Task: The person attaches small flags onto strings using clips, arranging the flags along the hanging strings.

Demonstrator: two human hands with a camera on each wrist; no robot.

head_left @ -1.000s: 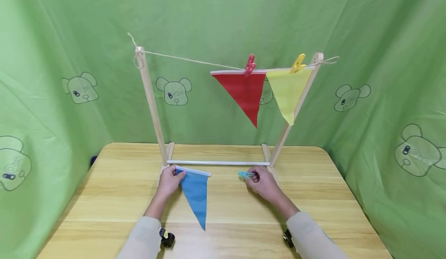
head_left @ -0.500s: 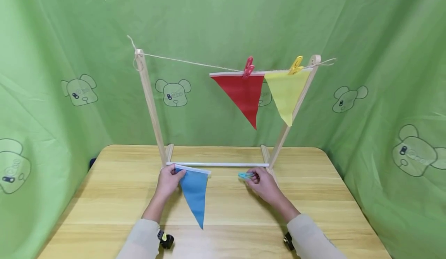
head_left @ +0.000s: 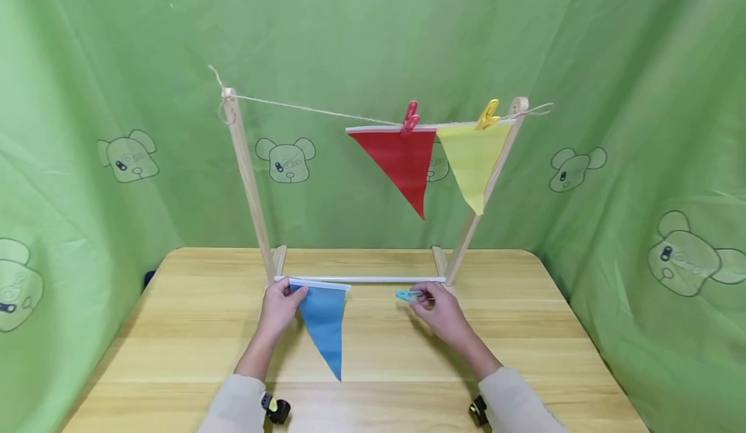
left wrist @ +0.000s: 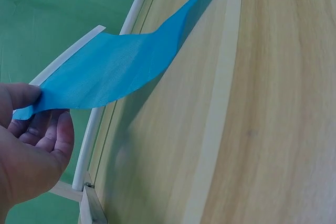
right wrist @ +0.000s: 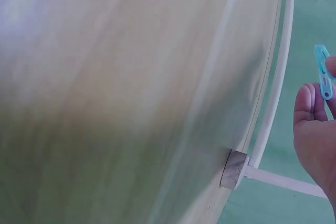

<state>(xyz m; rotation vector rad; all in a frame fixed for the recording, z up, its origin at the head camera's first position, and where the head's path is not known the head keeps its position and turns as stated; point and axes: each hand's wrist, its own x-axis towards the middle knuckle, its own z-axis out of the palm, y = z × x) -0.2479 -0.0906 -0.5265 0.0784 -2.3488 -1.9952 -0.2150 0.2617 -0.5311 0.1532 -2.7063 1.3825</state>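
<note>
My left hand [head_left: 278, 307] pinches the upper left corner of a blue triangular pennant [head_left: 325, 320] between thumb and fingers; its point hangs down toward me. In the left wrist view the pennant [left wrist: 105, 72] shows a white top band and a bend along its length. My right hand [head_left: 440, 310] holds a light blue clothespin [head_left: 406, 295], which points left toward the pennant, with a gap between them. The right wrist view shows the clothespin [right wrist: 323, 72] at its right edge, partly covered by the thumb. Both hands are above the table in front of the wooden frame.
A string [head_left: 315, 109] runs between two wooden posts [head_left: 247, 180]. From it hang a red pennant [head_left: 402, 164] under a red clothespin [head_left: 410, 119] and a yellow pennant [head_left: 474, 161] under a yellow clothespin [head_left: 487, 114]. A white rod [head_left: 361, 279] joins the posts low down on the wooden table [head_left: 373, 394].
The head view has tilted slightly up, so the frame and pennants sit a little lower in it. Both hands keep their holds and have hardly moved.
</note>
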